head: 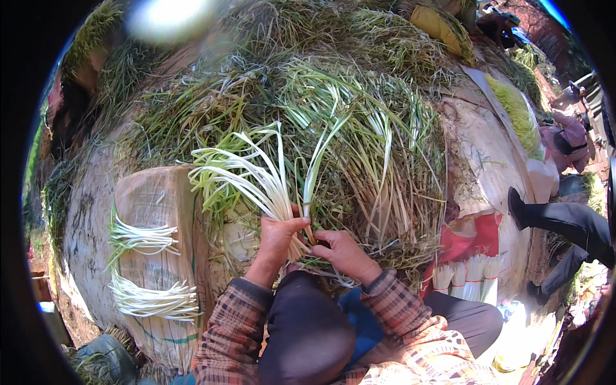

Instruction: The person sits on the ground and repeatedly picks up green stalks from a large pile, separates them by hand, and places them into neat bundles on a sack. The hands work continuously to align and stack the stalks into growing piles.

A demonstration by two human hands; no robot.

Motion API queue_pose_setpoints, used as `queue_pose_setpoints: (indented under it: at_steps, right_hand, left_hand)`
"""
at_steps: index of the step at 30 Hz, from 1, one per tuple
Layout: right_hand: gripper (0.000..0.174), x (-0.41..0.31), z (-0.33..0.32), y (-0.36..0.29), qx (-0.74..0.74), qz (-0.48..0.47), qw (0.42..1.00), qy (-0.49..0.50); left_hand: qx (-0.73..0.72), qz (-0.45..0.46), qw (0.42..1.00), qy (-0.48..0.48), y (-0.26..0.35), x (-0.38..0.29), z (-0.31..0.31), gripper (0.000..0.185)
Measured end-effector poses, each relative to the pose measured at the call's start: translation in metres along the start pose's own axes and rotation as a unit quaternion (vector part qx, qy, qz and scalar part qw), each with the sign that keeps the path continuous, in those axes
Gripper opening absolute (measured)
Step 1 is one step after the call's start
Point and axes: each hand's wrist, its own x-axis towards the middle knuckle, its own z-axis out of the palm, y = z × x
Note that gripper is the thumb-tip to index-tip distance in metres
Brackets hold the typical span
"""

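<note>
My left hand (276, 236) grips a fanned bunch of pale, chive-like stalks (262, 185), white below and yellow-green at the tips. Close against it, my right hand (344, 252) pinches the base of a single stalk (312, 178) whose leaves point up and away from me. The exact fingertip contact is partly hidden. Beyond both hands lies a large heap of green and dry brownish stalks (385, 183). To the left, two small bundles of cleaned white stalks, an upper one (147, 236) and a lower one (154, 296), rest on a flattened woven sack (159, 197).
On my right, several banded white bundles (471, 276) stand by a red sheet (474, 236). A person's dark-trousered leg (568, 216) reaches in there. Farther off are a person in pink (570, 137), yellow-green stalks (515, 113) on a sheet, and a yellow sack (438, 29).
</note>
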Motion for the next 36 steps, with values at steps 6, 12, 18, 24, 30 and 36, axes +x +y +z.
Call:
queue_pose_setpoints:
  at_steps: [6,12,18,24,30,36]
  right_hand:
    - [0.019,0.021,0.002,-0.002,0.406,0.083,0.903,0.111]
    - [0.009,0.026,0.014,-0.005,0.375,0.048,0.904,0.197]
    - [0.019,0.020,-0.006,0.035,0.345,0.100,0.894,0.267]
    - [0.024,0.004,-0.054,0.111,-0.064,0.112,0.924,0.361]
    - [0.026,-0.014,-0.067,0.104,-0.436,0.125,0.863,0.222]
    - [0.025,-0.004,-0.036,0.006,-0.400,0.043,0.903,0.152]
  left_hand:
    - [0.016,-0.024,0.998,-0.053,-0.002,-0.012,-0.002,0.023]
    - [-0.064,-0.006,0.998,-0.017,-0.005,-0.019,-0.002,0.024]
    - [-0.188,0.049,0.980,0.033,-0.002,-0.020,-0.009,0.024]
    - [-0.197,0.078,0.976,0.049,0.001,-0.025,-0.015,0.023]
    - [-0.194,0.089,0.976,0.047,0.006,-0.026,-0.022,0.021]
    - [-0.152,0.050,0.987,0.022,0.010,-0.027,-0.017,0.018]
